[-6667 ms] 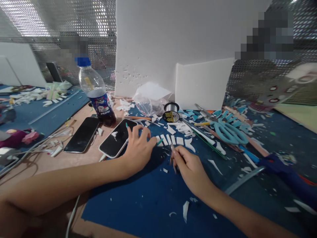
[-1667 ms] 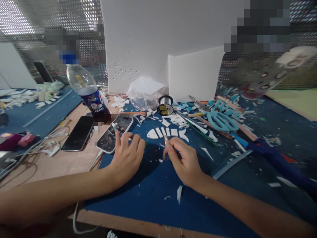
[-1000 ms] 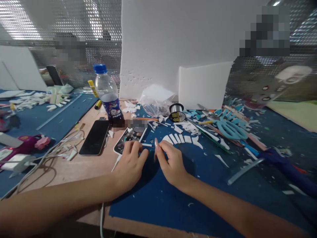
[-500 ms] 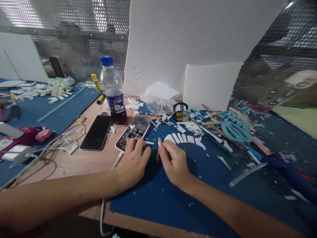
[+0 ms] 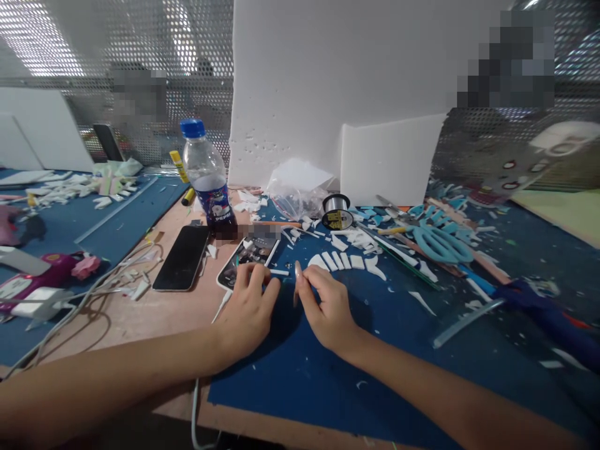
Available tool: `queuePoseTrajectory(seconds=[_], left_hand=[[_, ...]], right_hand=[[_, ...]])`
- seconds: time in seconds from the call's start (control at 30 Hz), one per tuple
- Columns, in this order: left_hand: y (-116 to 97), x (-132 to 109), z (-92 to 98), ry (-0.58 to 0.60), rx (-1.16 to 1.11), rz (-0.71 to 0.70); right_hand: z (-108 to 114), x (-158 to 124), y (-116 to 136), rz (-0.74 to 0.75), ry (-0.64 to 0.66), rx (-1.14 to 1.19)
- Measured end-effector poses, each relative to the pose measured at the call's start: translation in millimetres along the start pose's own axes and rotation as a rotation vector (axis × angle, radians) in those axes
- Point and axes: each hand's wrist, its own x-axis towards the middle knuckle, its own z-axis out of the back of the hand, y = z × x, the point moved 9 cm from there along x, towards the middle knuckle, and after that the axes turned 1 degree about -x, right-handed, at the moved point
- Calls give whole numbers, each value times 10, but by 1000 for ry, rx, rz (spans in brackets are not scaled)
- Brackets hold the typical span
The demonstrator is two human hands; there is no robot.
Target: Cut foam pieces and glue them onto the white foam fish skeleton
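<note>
My left hand (image 5: 250, 303) rests with bent, slightly parted fingers at the lower edge of a white-framed phone (image 5: 228, 273), whose screen is lit. Its fingertips are partly hidden. To the right, over the blue cutting mat (image 5: 281, 387), my right hand (image 5: 328, 306) has thumb and index finger closed in a pinch. A slim, pale pointed shape stands at those fingertips; whether it is a long nail or a held piece I cannot make out. Just beyond are cut white foam pieces (image 5: 344, 260), lined up in a fish-like row with a forked tail piece (image 5: 375, 267).
A Pepsi bottle (image 5: 213, 187) and a dark phone (image 5: 182, 257) stand and lie left. A spool of line (image 5: 337, 212), blue-handled scissors (image 5: 440, 244), a blue glue gun (image 5: 539, 312) and foam scraps spread behind and right. White foam boards (image 5: 300, 81) rise behind. A cable (image 5: 195, 406) crosses the front edge.
The view has shifted slightly, so most things sit a little further left. Both hands keep nearly the same pose and place on the table.
</note>
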Motion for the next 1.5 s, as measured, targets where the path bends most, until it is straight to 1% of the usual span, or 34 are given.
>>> queuePoseTrajectory(seconds=[0.07, 0.2, 0.3, 0.37, 0.43, 0.5, 0.57, 0.63, 0.73, 0.8, 0.83, 0.93, 1.03, 1.07, 1.1, 1.17, 1.2, 1.23, 1.3, 1.37, 1.43, 1.5], left_hand=[[-3, -3, 39, -24, -25, -5], [-67, 12, 174, -90, -261, -4], [-207, 106, 191, -54, -434, 8], [-213, 209, 120, -32, -781, 155], [-277, 330, 80, -57, -843, 210], [-340, 437, 18, -68, -874, 231], [-389, 500, -38, -73, -893, 221], [-425, 510, -60, -74, -895, 184], [-509, 482, -24, -57, -866, 59], [-573, 475, 1, -37, -807, -29], [-572, 480, -3, -32, -767, -35], [-466, 508, -40, -46, -644, 27], [-373, 483, -38, -74, -524, 12], [-348, 464, -21, -94, -455, -4], [-322, 442, 17, -140, -258, -9], [-246, 430, -35, -96, -12, 32], [-204, 436, -78, -59, 67, 57], [-164, 449, -135, -10, 99, 80], [-116, 483, -240, 69, 110, 99], [-98, 512, -318, 123, 105, 97], [-97, 526, -353, 145, 105, 91], [-105, 526, -329, 121, 121, 92]], right_hand=[[43, -3, 6, 5, -26, 9], [207, 22, 14, 1, -108, 37], [356, 79, -27, -36, -174, 63], [457, 119, -87, -71, -219, 87], [558, 144, -169, -107, -257, 114], [668, 146, -264, -136, -288, 130], [800, 124, -360, -150, -316, 125], [947, 88, -449, -153, -346, 103], [1129, 35, -575, -150, -371, 73], [1178, 11, -625, -130, -356, 48], [1175, 1, -638, -115, -338, 36], [1079, -42, -627, -67, -264, 5], [928, -101, -560, -13, -181, -9], [882, -118, -533, 9, -154, -10], [844, -132, -511, 28, -130, -7], [804, -147, -488, 56, -101, 0], [799, -149, -490, 60, -96, 2], [802, -148, -497, 59, -96, 4], [817, -141, -526, 43, -101, 2], [828, -136, -555, 25, -107, -3], [822, -135, -571, 16, -103, -5], [812, -135, -566, 22, -96, -2]])
